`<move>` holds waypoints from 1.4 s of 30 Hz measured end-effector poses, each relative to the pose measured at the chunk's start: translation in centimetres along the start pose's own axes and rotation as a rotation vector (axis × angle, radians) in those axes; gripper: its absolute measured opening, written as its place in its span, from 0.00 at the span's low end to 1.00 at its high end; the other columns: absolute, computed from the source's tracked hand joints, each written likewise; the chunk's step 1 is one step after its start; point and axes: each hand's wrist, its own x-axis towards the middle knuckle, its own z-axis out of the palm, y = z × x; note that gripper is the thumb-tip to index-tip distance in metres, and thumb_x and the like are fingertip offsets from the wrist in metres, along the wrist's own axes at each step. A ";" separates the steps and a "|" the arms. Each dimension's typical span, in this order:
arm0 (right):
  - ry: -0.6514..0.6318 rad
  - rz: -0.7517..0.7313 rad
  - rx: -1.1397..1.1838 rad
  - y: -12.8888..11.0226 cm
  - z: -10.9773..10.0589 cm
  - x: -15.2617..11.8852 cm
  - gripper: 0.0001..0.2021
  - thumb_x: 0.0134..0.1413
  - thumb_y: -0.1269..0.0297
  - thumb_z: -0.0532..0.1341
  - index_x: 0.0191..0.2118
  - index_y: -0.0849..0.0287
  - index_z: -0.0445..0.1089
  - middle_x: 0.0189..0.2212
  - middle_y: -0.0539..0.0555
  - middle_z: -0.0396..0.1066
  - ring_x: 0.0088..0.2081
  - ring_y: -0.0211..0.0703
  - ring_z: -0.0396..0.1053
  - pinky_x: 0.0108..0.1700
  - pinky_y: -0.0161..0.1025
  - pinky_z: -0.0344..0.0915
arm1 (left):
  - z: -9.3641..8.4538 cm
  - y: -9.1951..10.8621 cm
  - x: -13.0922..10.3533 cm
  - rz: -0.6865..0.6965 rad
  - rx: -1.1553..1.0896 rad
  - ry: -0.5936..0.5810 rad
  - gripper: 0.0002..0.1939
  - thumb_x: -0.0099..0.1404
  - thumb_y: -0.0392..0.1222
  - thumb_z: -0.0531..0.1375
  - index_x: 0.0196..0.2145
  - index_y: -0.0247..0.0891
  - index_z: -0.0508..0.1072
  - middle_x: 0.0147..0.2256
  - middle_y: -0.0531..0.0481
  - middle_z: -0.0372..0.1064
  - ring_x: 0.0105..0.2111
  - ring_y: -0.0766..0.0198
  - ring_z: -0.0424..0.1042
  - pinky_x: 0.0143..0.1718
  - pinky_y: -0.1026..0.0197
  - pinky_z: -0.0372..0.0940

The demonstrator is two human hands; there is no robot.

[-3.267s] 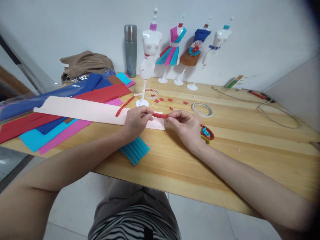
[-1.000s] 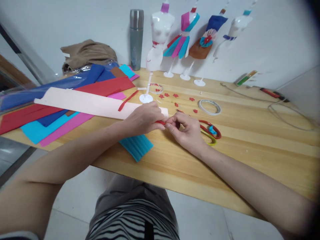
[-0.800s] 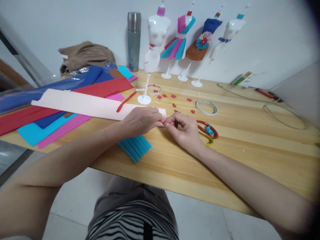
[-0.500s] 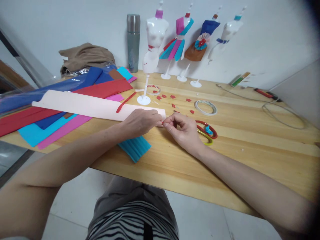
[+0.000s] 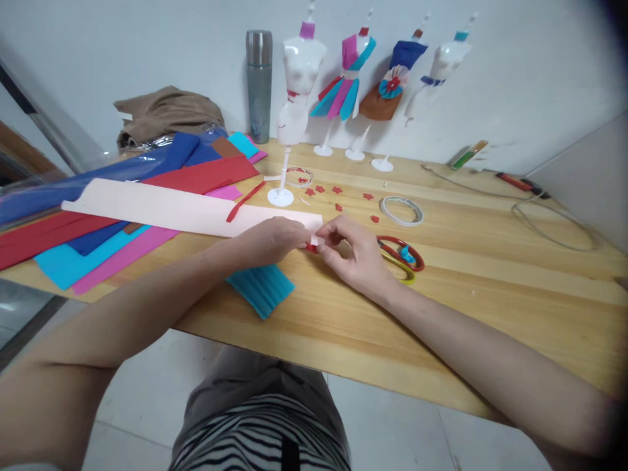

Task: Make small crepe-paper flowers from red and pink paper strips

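Observation:
A small red piece point(image 5: 312, 248) shows between my two hands, over the right end of the pale pink paper strip point(image 5: 196, 208). My left hand point(image 5: 277, 241) is closed with its fingertips on the red piece. My right hand point(image 5: 356, 256) has thumb and forefinger pinched at the piece's right edge. Beneath my left wrist lies a pleated teal paper point(image 5: 263, 291). Red-handled scissors point(image 5: 409, 252) rest right of my right hand, partly hidden by it. Several red flower cutouts point(image 5: 337, 190) lie beyond my hands.
A bare white mannequin point(image 5: 300, 72) stands beyond the strip, with dressed ones point(image 5: 353, 72) against the wall. A tape roll point(image 5: 402, 210) lies at right. Coloured papers point(image 5: 147, 176) are piled at left, near a thermos point(image 5: 259, 88). A cable point(image 5: 471, 186) runs back right.
My hands have moved slightly apart, and more of the red piece shows between them. The whole view has shifted a little.

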 end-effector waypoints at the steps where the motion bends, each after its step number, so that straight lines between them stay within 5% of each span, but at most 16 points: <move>1: 0.005 -0.052 -0.030 0.0 0.0 0.0 0.06 0.53 0.62 0.62 0.35 0.57 0.70 0.31 0.54 0.70 0.33 0.44 0.68 0.37 0.43 0.65 | -0.1 0.2 0.0 -0.001 0.017 -0.026 0.11 0.67 0.30 0.54 0.38 0.35 0.76 0.33 0.50 0.76 0.32 0.66 0.73 0.35 0.65 0.63; 4: -0.038 -0.097 -0.092 0.1 0.1 -0.2 0.09 0.54 0.59 0.64 0.39 0.57 0.71 0.33 0.56 0.74 0.35 0.47 0.70 0.39 0.45 0.67 | -0.5 1.0 0.3 -0.049 0.074 -0.089 0.10 0.68 0.32 0.55 0.38 0.34 0.77 0.33 0.49 0.77 0.33 0.64 0.74 0.35 0.64 0.63; 8: -0.054 -0.030 -0.107 0.4 0.4 -0.4 0.06 0.57 0.62 0.63 0.30 0.55 0.71 0.26 0.52 0.74 0.29 0.43 0.70 0.33 0.41 0.65 | -0.6 1.4 0.5 -0.077 0.063 -0.078 0.10 0.70 0.36 0.55 0.35 0.33 0.76 0.32 0.48 0.77 0.33 0.63 0.75 0.34 0.65 0.62; 14: -0.009 0.018 -0.083 0.4 0.4 -0.5 0.09 0.56 0.64 0.63 0.26 0.55 0.71 0.25 0.52 0.75 0.28 0.42 0.70 0.33 0.40 0.65 | -0.3 0.2 0.4 -0.091 0.041 -0.010 0.08 0.68 0.36 0.58 0.34 0.34 0.77 0.32 0.48 0.78 0.34 0.62 0.76 0.35 0.64 0.62; 19: -0.040 0.061 -0.032 0.6 0.5 -0.4 0.06 0.56 0.63 0.63 0.31 0.57 0.75 0.27 0.53 0.76 0.29 0.43 0.71 0.31 0.40 0.65 | -0.5 -0.4 0.2 -0.112 0.086 -0.073 0.09 0.67 0.35 0.56 0.35 0.34 0.78 0.33 0.47 0.78 0.34 0.61 0.75 0.35 0.63 0.62; 34: -0.062 -0.214 -0.274 1.0 0.6 -0.4 0.08 0.61 0.66 0.58 0.30 0.56 0.70 0.28 0.54 0.73 0.32 0.46 0.69 0.37 0.44 0.64 | -0.5 0.2 0.3 -0.114 0.069 -0.092 0.13 0.67 0.37 0.54 0.29 0.34 0.76 0.28 0.48 0.75 0.29 0.63 0.71 0.31 0.62 0.60; 40: -0.064 -0.205 -0.238 0.9 0.4 -0.3 0.08 0.61 0.68 0.58 0.31 0.57 0.72 0.31 0.56 0.71 0.36 0.47 0.68 0.39 0.45 0.65 | -0.9 -1.6 0.3 -0.277 -0.043 0.213 0.16 0.69 0.37 0.51 0.43 0.34 0.77 0.43 0.44 0.78 0.44 0.60 0.74 0.46 0.58 0.66; 42: -0.078 -0.203 -0.224 1.0 0.4 -0.3 0.07 0.60 0.66 0.59 0.32 0.56 0.74 0.33 0.56 0.71 0.38 0.49 0.67 0.40 0.47 0.65 | -0.4 -2.3 0.2 -0.260 -0.091 0.233 0.17 0.69 0.36 0.51 0.48 0.33 0.75 0.49 0.42 0.76 0.50 0.59 0.72 0.54 0.57 0.64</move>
